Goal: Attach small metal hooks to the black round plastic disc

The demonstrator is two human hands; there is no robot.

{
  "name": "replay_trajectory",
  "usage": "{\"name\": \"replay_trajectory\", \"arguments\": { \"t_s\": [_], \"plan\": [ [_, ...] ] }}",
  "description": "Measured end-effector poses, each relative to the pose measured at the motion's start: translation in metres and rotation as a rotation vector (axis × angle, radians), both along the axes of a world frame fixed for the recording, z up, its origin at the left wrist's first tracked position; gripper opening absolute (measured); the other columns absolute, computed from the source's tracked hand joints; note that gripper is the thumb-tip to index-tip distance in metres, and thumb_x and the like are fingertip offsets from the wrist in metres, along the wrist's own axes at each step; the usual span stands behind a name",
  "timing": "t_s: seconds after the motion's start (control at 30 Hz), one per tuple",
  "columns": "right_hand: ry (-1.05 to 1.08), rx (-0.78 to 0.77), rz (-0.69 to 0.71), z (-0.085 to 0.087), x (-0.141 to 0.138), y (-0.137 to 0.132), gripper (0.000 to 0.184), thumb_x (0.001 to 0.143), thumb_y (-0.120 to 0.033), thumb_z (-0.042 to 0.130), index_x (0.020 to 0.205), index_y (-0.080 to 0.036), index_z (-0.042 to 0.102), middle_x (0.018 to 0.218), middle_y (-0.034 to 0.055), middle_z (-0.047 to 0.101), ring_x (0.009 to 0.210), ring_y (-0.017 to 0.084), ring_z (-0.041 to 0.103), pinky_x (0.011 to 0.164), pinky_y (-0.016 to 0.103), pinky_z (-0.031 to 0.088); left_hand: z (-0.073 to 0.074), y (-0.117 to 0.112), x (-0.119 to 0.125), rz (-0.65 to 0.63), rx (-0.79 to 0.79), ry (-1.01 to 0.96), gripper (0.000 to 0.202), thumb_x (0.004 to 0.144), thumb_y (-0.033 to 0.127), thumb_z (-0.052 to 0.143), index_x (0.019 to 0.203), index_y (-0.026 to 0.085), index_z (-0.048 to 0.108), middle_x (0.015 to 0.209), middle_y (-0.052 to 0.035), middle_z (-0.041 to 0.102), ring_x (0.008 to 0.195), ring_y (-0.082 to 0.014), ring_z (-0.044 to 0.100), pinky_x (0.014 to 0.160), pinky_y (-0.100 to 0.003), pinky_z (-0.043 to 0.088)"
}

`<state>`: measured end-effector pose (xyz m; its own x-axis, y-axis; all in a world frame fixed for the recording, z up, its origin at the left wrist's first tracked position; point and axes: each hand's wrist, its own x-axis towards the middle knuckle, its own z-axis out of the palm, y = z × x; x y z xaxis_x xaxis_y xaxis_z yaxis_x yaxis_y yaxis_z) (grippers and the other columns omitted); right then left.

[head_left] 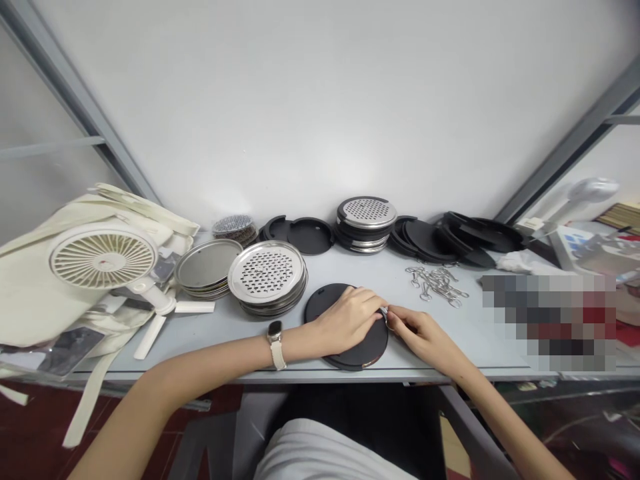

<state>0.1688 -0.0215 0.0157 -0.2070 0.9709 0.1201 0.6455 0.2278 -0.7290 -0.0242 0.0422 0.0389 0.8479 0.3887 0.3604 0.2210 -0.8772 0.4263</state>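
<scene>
A black round plastic disc (345,357) lies flat near the front edge of the table. My left hand (350,320) rests across it, fingers bent together and gripping its right side. At that same edge my right hand (413,330) pinches a small shiny metal clip (385,311), partly hidden by my fingertips and touching the disc's rim. To the right of the disc is a loose pile of small looped metal clips (437,283). Left of it stands a stack of round metal grater plates (267,273).
Plain metal discs (209,263) are stacked farther left, beside a white fan (105,260) and a cream bag (30,273). Along the wall stand assembled graters (367,213) and black plastic rings and discs (430,240). A blurred patch (560,323) covers the right side.
</scene>
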Motion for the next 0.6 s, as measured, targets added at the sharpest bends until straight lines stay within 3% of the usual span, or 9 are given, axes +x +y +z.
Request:
{"name": "replay_trajectory", "arguments": {
  "t_s": [0.6],
  "plan": [
    [0.052, -0.031, -0.044, 0.0007, 0.0005, -0.0011, 0.040, 0.100, -0.045, 0.032, 0.072, -0.019, 0.045, 0.064, -0.0025, 0.047, 0.061, 0.014, 0.045, 0.059, 0.024, 0.036, -0.0019, 0.0004, 0.0014, 0.014, 0.013, -0.037, 0.020, 0.098, 0.016, 0.042, 0.113, 0.016, 0.054, 0.107, -0.0068, 0.062, 0.103, -0.0183, 0.056, 0.096, -0.034, 0.040]
  ]
}}
